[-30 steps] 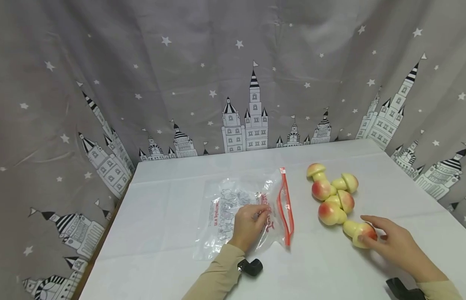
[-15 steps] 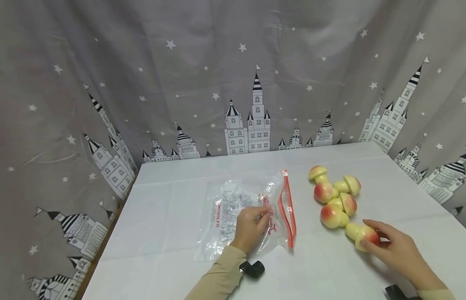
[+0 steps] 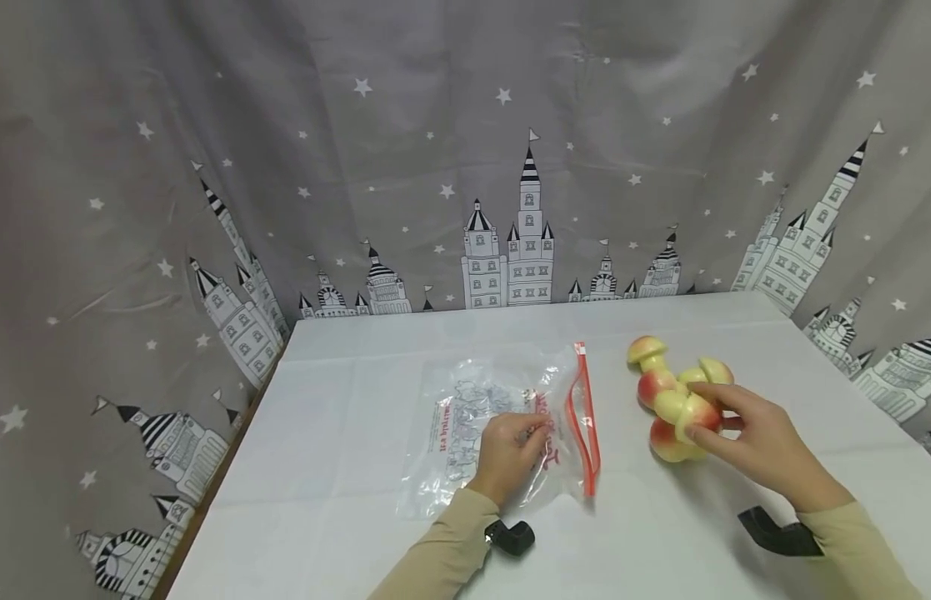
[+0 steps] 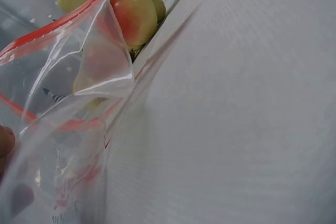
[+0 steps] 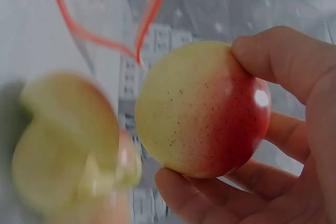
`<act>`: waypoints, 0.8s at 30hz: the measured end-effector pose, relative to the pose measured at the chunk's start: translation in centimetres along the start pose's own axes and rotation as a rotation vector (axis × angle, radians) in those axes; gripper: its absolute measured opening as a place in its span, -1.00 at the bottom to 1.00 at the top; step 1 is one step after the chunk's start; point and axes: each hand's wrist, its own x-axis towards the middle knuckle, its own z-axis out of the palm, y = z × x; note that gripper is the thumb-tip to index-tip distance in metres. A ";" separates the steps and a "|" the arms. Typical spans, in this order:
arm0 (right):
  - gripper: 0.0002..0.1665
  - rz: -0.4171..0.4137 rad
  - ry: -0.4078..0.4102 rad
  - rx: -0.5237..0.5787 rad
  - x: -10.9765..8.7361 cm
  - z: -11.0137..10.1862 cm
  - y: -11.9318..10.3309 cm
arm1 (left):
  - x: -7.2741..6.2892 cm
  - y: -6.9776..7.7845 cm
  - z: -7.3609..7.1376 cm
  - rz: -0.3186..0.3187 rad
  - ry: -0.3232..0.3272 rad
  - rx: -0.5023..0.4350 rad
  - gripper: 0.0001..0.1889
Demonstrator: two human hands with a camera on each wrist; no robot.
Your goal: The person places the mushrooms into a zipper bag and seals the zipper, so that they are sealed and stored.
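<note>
A clear plastic zip bag (image 3: 465, 467) with red print and a red zip edge lies flat on the white table. My left hand (image 3: 510, 454) pinches its upper layer, and the zip mouth gapes a little in the left wrist view. My right hand (image 3: 765, 442) grips a yellow-and-red toy mushroom (image 5: 205, 108) by its cap, thumb on one side and fingers on the other. In the head view it is held above the group of similar toy mushrooms (image 3: 647, 348), partly hiding some of them. One of these mushrooms (image 5: 68, 145) looks blurred in the right wrist view.
A grey curtain (image 3: 405, 167) with printed castles and stars hangs behind the white table (image 3: 345, 417). The table's left edge (image 3: 232, 450) borders the curtain. A black wrist camera (image 3: 510, 537) sits on my left wrist, another (image 3: 780, 533) on my right.
My right hand has lifted the nearest toy mushroom and carried it up and to the left, over the others. The left hand stays on the bag. The head view has shifted slightly.
</note>
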 end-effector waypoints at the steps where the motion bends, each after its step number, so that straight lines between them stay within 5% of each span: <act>1: -0.38 -0.005 -0.026 0.013 0.7 0.6 -0.2 | 0.0 0.0 0.0 -0.001 -0.002 -0.003 -0.86; 10: -0.43 0.081 -0.239 0.023 3.6 6.0 -1.0 | 0.0 0.2 0.5 0.045 0.008 -0.001 -0.87; 24: -0.47 0.181 -0.332 0.176 5.1 12.3 -1.2 | 0.0 -0.1 0.0 0.062 0.030 -0.024 -0.89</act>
